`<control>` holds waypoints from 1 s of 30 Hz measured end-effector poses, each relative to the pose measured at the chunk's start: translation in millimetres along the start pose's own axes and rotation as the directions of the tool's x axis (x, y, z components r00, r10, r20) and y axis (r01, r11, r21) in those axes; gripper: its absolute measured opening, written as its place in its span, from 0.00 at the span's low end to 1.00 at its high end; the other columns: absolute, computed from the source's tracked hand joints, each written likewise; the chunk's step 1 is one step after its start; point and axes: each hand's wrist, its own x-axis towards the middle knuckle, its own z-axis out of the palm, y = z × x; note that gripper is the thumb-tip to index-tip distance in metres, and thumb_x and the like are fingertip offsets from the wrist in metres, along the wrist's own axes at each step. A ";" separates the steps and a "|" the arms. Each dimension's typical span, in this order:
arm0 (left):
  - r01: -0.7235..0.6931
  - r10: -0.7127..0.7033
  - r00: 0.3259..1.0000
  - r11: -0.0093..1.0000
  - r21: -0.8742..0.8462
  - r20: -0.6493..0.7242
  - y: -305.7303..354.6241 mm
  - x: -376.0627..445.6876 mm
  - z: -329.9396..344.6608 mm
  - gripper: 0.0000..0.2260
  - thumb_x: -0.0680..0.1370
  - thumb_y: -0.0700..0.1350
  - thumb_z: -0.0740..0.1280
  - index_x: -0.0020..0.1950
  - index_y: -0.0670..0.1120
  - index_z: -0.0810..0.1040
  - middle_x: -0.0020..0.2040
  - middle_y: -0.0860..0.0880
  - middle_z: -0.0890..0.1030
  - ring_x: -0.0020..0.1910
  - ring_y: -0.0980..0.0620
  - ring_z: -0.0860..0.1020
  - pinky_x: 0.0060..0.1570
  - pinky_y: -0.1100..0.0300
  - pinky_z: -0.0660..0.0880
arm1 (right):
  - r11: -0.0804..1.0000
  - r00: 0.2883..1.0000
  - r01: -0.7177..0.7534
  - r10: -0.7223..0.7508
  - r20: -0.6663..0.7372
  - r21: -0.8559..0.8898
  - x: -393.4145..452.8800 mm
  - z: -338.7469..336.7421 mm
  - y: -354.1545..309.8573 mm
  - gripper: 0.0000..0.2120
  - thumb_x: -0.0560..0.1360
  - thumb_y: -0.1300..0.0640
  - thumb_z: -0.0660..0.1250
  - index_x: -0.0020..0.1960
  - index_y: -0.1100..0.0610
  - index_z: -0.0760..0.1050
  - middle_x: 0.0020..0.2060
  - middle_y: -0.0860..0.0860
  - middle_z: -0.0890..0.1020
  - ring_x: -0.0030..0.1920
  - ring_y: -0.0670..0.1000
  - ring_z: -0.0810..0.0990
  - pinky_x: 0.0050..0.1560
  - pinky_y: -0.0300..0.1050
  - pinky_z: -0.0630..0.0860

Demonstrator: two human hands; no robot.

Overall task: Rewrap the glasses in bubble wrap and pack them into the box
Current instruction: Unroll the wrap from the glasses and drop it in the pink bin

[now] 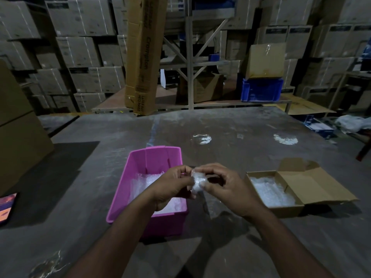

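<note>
While you hold the bubble-wrap bundle [197, 182] up between both hands, its long axis stands roughly upright; your left hand [172, 187] pinches its left edge and your right hand [222, 189] curls fingers round its right side. It hangs above the table [220, 127], between the pink bin [128, 183] on the left and the cardboard box [279, 209] on the right, so your right hand is nearer the box. Whether a glass sits inside the wrap cannot be made out; more wrap lines both containers.
</note>
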 end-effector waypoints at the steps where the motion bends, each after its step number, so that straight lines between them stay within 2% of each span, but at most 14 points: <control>1: 0.009 -0.009 1.000 1.000 -0.017 0.002 -0.8 1.1 -3.3 0.08 0.79 0.31 0.64 0.58 0.36 0.74 0.45 0.35 0.76 0.35 0.49 0.79 0.42 0.54 0.82 | 1.000 0.999 0.002 -0.002 0.036 0.000 0.8 1.3 2.4 0.16 0.75 0.63 0.74 0.62 0.56 0.81 0.59 0.49 0.81 0.58 0.41 0.81 0.57 0.33 0.75; 4: 0.036 -0.033 0.998 0.998 -0.047 0.057 -3.8 3.0 -8.7 0.12 0.79 0.35 0.66 0.61 0.35 0.72 0.45 0.36 0.79 0.37 0.48 0.80 0.46 0.51 0.82 | 1.000 1.000 0.012 -0.012 0.000 0.007 4.9 7.4 4.8 0.18 0.73 0.65 0.76 0.62 0.57 0.81 0.58 0.50 0.81 0.57 0.43 0.81 0.57 0.33 0.75; 7: 0.034 -0.025 0.992 0.997 -0.073 0.121 -2.9 0.8 -12.3 0.07 0.83 0.40 0.64 0.59 0.38 0.73 0.44 0.40 0.82 0.40 0.47 0.82 0.48 0.50 0.80 | 1.000 0.994 -0.014 0.016 -0.109 0.020 9.6 11.9 8.6 0.14 0.73 0.65 0.75 0.58 0.58 0.83 0.53 0.53 0.83 0.52 0.45 0.84 0.53 0.34 0.77; 10: 0.035 -0.021 0.983 0.997 -0.076 0.184 -4.1 1.6 -21.8 0.17 0.83 0.48 0.65 0.64 0.36 0.74 0.53 0.36 0.84 0.50 0.45 0.83 0.55 0.46 0.80 | 0.999 0.982 -0.048 0.044 -0.186 -0.016 10.9 14.4 13.9 0.11 0.75 0.63 0.74 0.56 0.57 0.84 0.51 0.53 0.84 0.49 0.44 0.84 0.49 0.33 0.77; 13: 0.004 -0.004 0.982 1.000 0.003 0.189 -7.1 2.5 -28.4 0.20 0.79 0.51 0.71 0.63 0.37 0.76 0.56 0.37 0.84 0.52 0.45 0.82 0.59 0.45 0.80 | 0.996 0.976 -0.092 0.091 -0.196 0.007 13.3 19.8 19.5 0.11 0.75 0.62 0.74 0.57 0.56 0.83 0.50 0.53 0.84 0.48 0.45 0.84 0.48 0.33 0.77; 17: -0.002 0.010 0.992 0.998 -0.065 0.125 -12.4 6.3 -33.2 0.15 0.78 0.51 0.69 0.54 0.39 0.79 0.45 0.45 0.85 0.48 0.48 0.83 0.57 0.49 0.80 | 0.982 0.979 -0.126 0.146 -0.143 0.144 14.4 32.0 20.2 0.20 0.74 0.63 0.74 0.65 0.55 0.78 0.53 0.49 0.85 0.53 0.46 0.85 0.51 0.39 0.80; 19: 0.011 -0.001 0.994 0.995 -0.098 0.109 -16.2 8.2 -33.4 0.14 0.78 0.51 0.68 0.51 0.40 0.80 0.42 0.44 0.84 0.45 0.49 0.82 0.56 0.48 0.80 | 0.977 0.973 -0.127 0.157 -0.170 0.172 13.0 37.6 19.8 0.23 0.73 0.64 0.75 0.66 0.55 0.77 0.53 0.49 0.84 0.53 0.47 0.85 0.50 0.39 0.81; 23: 0.035 -0.026 0.996 0.994 -0.104 0.090 -25.7 11.3 -26.9 0.13 0.78 0.52 0.69 0.45 0.41 0.77 0.40 0.43 0.83 0.40 0.49 0.81 0.50 0.52 0.81 | 0.973 0.957 -0.165 0.198 -0.214 0.160 9.1 42.8 25.8 0.19 0.73 0.64 0.75 0.62 0.55 0.80 0.50 0.47 0.86 0.51 0.48 0.86 0.53 0.43 0.82; 28: 0.060 -0.055 0.996 0.995 -0.074 0.063 -36.5 19.3 -20.2 0.11 0.81 0.48 0.69 0.43 0.42 0.76 0.40 0.44 0.83 0.41 0.50 0.81 0.46 0.57 0.81 | 0.974 0.962 -0.163 0.192 -0.192 0.159 5.7 34.9 33.5 0.14 0.73 0.67 0.75 0.57 0.58 0.81 0.50 0.54 0.86 0.50 0.48 0.86 0.50 0.39 0.80; 30: 0.053 -0.049 0.997 0.997 -0.058 0.065 -35.7 22.3 -19.3 0.12 0.80 0.49 0.69 0.44 0.41 0.79 0.39 0.48 0.83 0.42 0.51 0.82 0.46 0.58 0.80 | 0.986 0.968 -0.145 0.158 -0.197 0.076 9.9 24.3 34.7 0.13 0.72 0.66 0.75 0.56 0.60 0.82 0.52 0.54 0.82 0.50 0.45 0.84 0.51 0.36 0.79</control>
